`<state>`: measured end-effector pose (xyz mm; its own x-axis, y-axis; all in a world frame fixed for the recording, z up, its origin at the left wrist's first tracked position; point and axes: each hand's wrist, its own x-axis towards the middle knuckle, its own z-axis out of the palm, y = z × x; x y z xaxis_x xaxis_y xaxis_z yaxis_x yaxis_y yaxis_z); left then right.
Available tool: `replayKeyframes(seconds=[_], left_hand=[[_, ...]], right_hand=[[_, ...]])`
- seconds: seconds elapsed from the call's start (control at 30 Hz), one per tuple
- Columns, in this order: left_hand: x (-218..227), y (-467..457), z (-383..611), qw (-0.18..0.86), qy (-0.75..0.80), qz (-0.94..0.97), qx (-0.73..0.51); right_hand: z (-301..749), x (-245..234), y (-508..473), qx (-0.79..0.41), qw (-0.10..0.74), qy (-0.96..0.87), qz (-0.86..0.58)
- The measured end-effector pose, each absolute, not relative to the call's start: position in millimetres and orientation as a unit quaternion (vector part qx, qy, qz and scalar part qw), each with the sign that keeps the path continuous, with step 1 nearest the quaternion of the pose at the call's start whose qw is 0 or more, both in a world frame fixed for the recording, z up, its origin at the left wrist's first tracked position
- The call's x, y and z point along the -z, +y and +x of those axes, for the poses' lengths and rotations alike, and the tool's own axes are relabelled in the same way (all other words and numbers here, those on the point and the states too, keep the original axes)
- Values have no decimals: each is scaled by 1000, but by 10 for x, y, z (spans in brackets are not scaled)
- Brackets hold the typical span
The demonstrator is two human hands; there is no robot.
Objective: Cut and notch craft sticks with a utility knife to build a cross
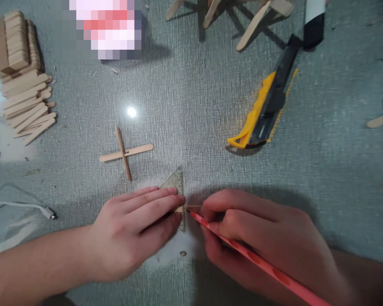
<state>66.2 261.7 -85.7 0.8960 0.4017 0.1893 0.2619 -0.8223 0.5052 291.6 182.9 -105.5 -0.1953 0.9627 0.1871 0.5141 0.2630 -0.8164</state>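
My left hand point(137, 227) lies flat with fingers together, pressing a clear triangular ruler point(175, 182) onto a wooden craft stick point(191, 208) on the grey table. My right hand point(258, 233) is closed round a red pencil point(258, 262), its tip touching the stick at the ruler's edge. Most of the stick is hidden under my hands.
Two craft sticks glued as a cross point(125, 152) lie beyond my left hand. A yellow and black utility knife point(264, 110) lies at the right. A pile of craft sticks point(19, 72) sits at the far left, a stick structure point(236, 12) at the top, a white cable point(25, 207) at the left.
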Motion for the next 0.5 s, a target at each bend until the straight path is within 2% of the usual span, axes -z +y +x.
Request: replayKeyframes(seconds=[0.2, 0.5], left_hand=[[969, 2495, 666, 262, 234, 914, -205], [896, 2570, 691, 250, 197, 932, -173]], right_hand=[[2916, 1061, 1843, -308, 370, -705, -521], [2897, 1046, 1861, -322, 364, -697, -528]])
